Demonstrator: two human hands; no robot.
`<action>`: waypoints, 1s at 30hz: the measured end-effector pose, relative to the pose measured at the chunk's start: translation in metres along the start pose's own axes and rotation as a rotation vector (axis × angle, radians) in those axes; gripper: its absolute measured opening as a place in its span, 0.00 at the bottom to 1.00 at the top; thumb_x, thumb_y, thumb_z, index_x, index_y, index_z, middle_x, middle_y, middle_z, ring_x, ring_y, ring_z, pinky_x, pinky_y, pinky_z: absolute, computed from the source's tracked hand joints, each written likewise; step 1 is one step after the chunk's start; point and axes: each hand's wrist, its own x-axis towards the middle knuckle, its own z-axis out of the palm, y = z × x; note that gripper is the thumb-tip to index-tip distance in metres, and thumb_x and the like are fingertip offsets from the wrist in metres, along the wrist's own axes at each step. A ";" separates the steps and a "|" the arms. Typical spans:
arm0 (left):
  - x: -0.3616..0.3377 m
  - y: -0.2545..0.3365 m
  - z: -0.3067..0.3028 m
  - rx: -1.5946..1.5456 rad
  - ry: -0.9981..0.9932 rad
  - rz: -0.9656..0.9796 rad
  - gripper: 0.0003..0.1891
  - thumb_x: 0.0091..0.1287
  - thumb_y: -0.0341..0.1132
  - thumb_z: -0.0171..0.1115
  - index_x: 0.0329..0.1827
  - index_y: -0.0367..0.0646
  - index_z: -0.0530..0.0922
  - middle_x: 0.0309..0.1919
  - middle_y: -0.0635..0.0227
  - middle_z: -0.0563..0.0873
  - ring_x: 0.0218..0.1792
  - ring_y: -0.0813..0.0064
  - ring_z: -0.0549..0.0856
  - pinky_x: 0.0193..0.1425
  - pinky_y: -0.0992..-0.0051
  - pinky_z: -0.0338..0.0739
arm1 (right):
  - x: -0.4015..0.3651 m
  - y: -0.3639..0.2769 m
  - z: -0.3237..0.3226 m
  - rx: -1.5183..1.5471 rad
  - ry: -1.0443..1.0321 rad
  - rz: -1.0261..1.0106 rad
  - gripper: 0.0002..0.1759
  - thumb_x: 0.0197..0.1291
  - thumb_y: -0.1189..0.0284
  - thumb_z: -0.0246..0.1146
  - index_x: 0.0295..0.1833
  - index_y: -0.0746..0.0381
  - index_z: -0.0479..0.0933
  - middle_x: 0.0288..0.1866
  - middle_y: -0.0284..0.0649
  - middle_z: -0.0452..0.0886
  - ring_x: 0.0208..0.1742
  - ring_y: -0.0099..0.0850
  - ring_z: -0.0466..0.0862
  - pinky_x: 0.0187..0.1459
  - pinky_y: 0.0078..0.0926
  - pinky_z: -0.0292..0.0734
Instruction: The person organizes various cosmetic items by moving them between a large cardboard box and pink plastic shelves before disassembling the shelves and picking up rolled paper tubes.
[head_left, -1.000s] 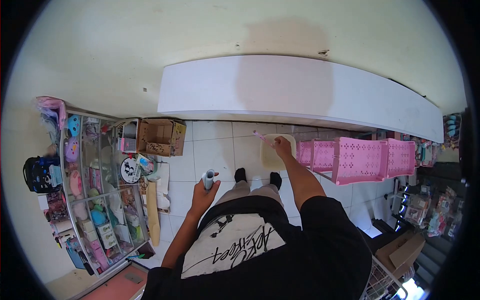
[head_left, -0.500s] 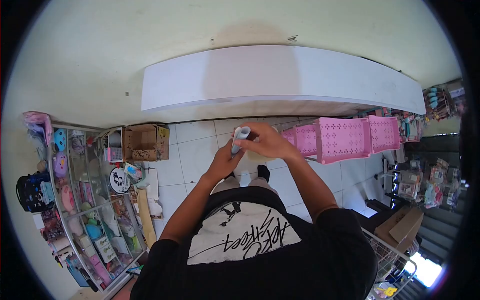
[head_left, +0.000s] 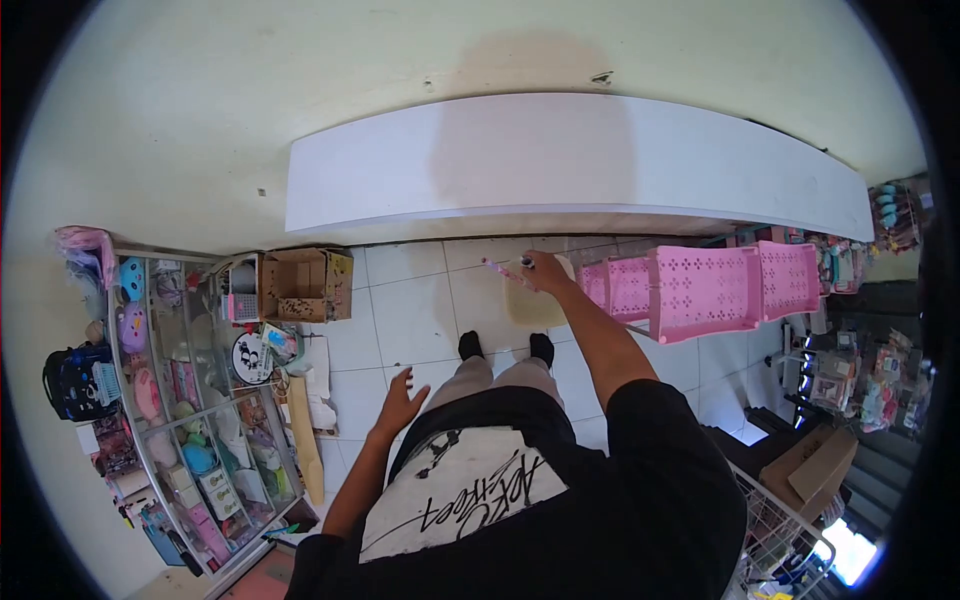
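My right hand [head_left: 543, 273] is closed on a slim pink-and-white item [head_left: 496, 267] that sticks out to the left of its fingers. A small dark, round end shows at the fingertips; whether it is part of the same item I cannot tell. Below this hand, a pale yellow container [head_left: 532, 306] is partly hidden on the tiled floor. My left hand [head_left: 402, 402] is empty beside my left leg, its fingers apart.
A long white shelf top [head_left: 530, 155] runs along the wall. Pink perforated racks [head_left: 708, 291] stand to the right. On the left are an open cardboard box [head_left: 300, 286] and a glass display case [head_left: 205, 430] full of goods. Another cardboard box [head_left: 812, 465] lies lower right.
Both hands were together around a rolled grey-white item. My left hand has let go and moved down and left. My right hand has shifted right, and the pink-and-white item now shows.
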 end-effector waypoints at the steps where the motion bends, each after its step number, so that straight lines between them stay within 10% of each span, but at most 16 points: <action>1: -0.012 -0.011 0.003 0.008 0.007 -0.026 0.38 0.64 0.46 0.67 0.70 0.31 0.62 0.60 0.43 0.73 0.56 0.54 0.80 0.60 0.63 0.75 | 0.003 0.007 0.008 -0.037 -0.017 0.043 0.20 0.52 0.63 0.69 0.48 0.64 0.81 0.41 0.52 0.85 0.46 0.50 0.84 0.49 0.42 0.79; 12: -0.087 -0.098 0.024 -0.109 -0.035 -0.516 0.37 0.65 0.53 0.64 0.65 0.29 0.69 0.56 0.42 0.77 0.48 0.57 0.83 0.54 0.64 0.79 | 0.028 0.042 0.056 0.055 0.060 0.248 0.27 0.55 0.69 0.64 0.62 0.63 0.73 0.56 0.53 0.81 0.52 0.46 0.84 0.53 0.38 0.78; 21: -0.057 -0.123 0.034 -0.096 -0.041 -0.391 0.33 0.66 0.52 0.63 0.64 0.33 0.72 0.52 0.47 0.82 0.49 0.58 0.84 0.54 0.65 0.78 | -0.003 0.058 0.046 0.126 0.101 0.256 0.25 0.57 0.66 0.62 0.61 0.62 0.75 0.52 0.52 0.83 0.54 0.45 0.83 0.56 0.38 0.78; 30: 0.024 -0.129 0.037 -0.163 -0.317 -0.273 0.27 0.68 0.52 0.59 0.56 0.35 0.78 0.45 0.53 0.86 0.46 0.63 0.85 0.53 0.68 0.77 | -0.223 0.085 0.057 -0.007 -0.086 0.474 0.21 0.57 0.61 0.64 0.54 0.60 0.79 0.43 0.45 0.85 0.49 0.41 0.84 0.53 0.36 0.78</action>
